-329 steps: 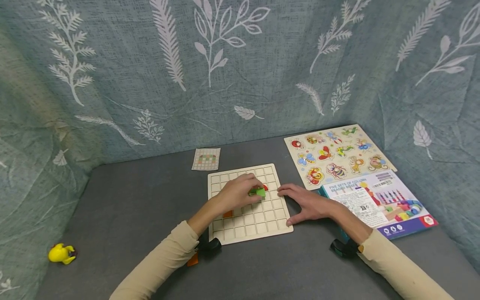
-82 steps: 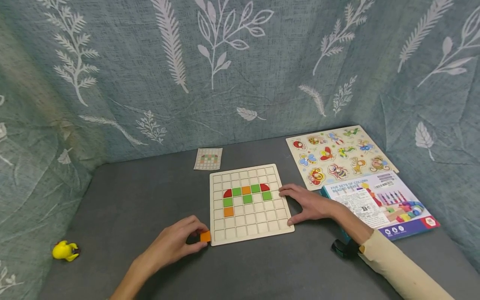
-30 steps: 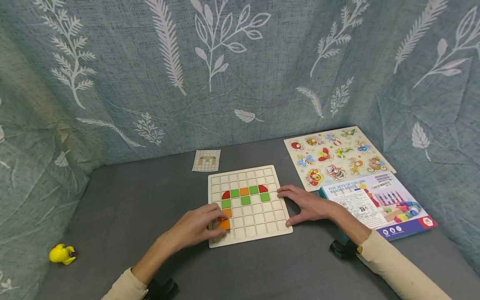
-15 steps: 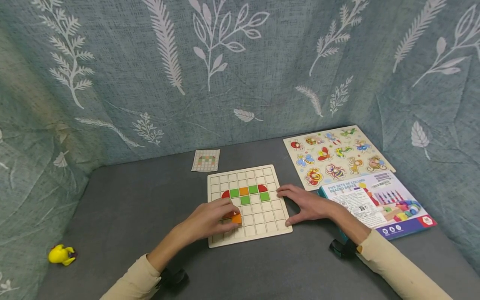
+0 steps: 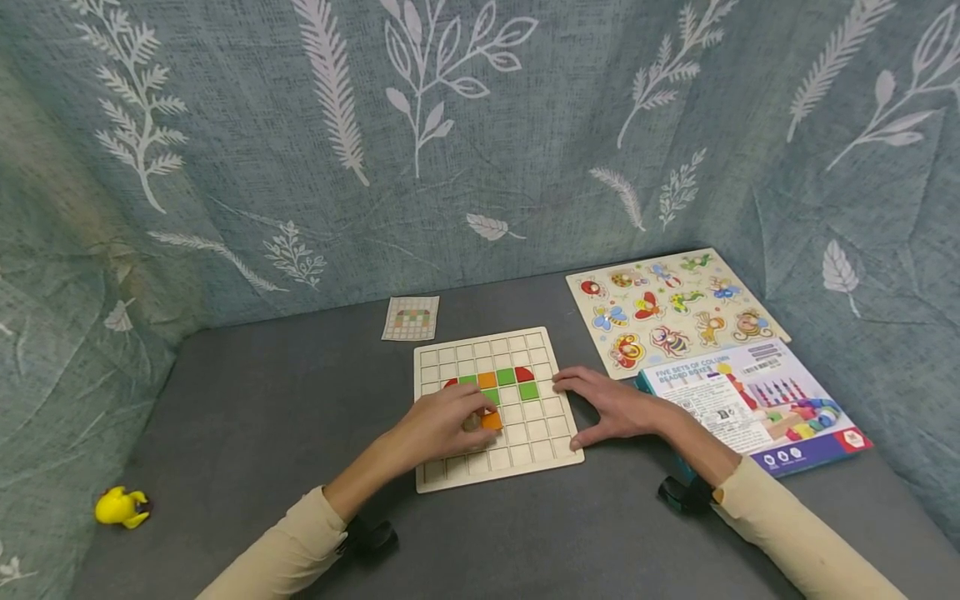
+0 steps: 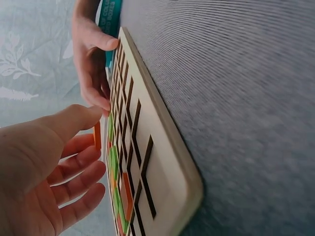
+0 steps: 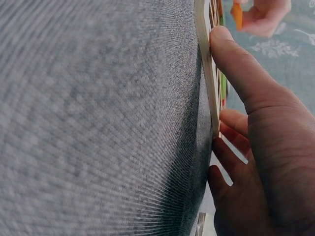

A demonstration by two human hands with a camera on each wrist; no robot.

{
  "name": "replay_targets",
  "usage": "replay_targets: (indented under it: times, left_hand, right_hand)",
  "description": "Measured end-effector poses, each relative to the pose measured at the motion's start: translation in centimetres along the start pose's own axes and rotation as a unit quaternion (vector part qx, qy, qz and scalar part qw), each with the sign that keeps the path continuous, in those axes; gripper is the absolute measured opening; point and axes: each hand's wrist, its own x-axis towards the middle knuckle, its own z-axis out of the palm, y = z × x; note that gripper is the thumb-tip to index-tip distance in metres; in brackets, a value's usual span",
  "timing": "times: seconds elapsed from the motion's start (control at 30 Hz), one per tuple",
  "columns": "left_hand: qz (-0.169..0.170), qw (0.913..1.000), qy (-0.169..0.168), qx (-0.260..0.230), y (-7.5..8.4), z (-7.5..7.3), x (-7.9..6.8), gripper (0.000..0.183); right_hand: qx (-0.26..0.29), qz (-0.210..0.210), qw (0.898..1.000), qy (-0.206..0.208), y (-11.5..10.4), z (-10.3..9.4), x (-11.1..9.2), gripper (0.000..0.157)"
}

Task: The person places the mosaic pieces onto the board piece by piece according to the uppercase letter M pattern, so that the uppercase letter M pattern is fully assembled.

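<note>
My left hand (image 5: 446,417) pinches an orange square tile (image 5: 491,421) between thumb and fingertips, just above the wooden grid board (image 5: 536,454). In the left wrist view the orange tile (image 6: 97,133) stands on edge, apart from the board's surface. An arch of tiles lies on the board: a red rounded tile (image 5: 524,374), an orange tile (image 5: 487,380), green tiles (image 5: 528,391) and others partly behind the left hand. My right hand (image 5: 618,408) rests on the board's right edge, thumb near the front corner, fingers relaxed further back, as the right wrist view also shows.
Behind the board lies a small pattern card (image 5: 411,318). At the right are an insect puzzle board (image 5: 652,287) and a bead-toy box (image 5: 757,408). A yellow toy duck (image 5: 120,507) sits far left. A leaf-patterned curtain (image 5: 337,208) hangs behind the table.
From left of the board, my left hand has carried the orange tile rightward and slightly back over the grid. Earlier it handled a green tile there. My right hand has stayed put.
</note>
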Motion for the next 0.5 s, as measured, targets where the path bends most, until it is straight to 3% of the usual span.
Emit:
replay_targets:
  times: [0.23, 0.5]
  left_hand:
    - [-0.009, 0.9998, -0.016, 0.005, 0.8, 0.3, 1.9, 0.026]
    - [0.016, 0.9998, -0.011, 0.009, 1.2, 1.0, 3.9, 0.024]
  right_hand:
    - [0.001, 0.009, 1.000, -0.003, 0.1, 0.0, 0.1, 0.082]
    - [-0.001, 0.008, 1.000, -0.004, 0.2, 0.1, 0.0, 0.081]
